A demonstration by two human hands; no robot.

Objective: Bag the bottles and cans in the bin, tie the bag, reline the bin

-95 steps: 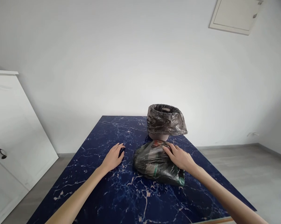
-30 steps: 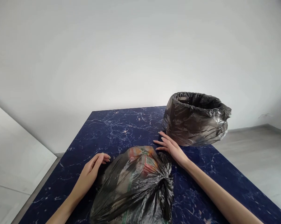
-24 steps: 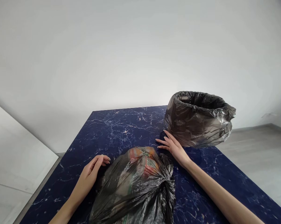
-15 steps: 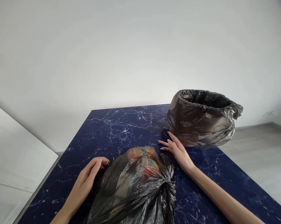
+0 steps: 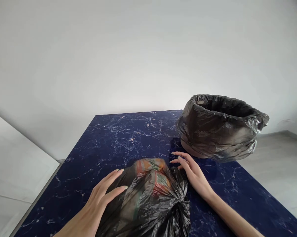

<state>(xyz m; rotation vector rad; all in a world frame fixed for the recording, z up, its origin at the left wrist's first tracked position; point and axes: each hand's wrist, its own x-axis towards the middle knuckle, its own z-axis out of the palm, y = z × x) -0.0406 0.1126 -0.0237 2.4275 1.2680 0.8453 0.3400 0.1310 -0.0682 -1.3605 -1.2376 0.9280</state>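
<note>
A filled black garbage bag [image 5: 148,204], gathered in a knot on its right side, lies at the near edge of view. Orange, red and green packaging shows faintly through its thin plastic. My left hand [image 5: 102,194] rests along the bag's left side, fingers apart. Beside the bag's right side is my right hand [image 5: 191,171], its fingers spread and bent a little; whether they touch the bag I cannot tell. Beyond that hand stands a trash bin [image 5: 190,148] with a black liner [image 5: 217,131] folded over its rim; only its lower wall shows.
Both the bag and the bin are on a dark blue marble-patterned table [image 5: 123,135]. A white wall [image 5: 138,59] rises behind it. White panels [image 5: 12,164] stand at the left, and grey flooring [image 5: 279,164] shows beyond the right edge.
My left hand has moved right onto the bag's side and its fingers have spread. My right hand has drawn back from the bin toward the bag. The bin appears slightly farther right and tilted.
</note>
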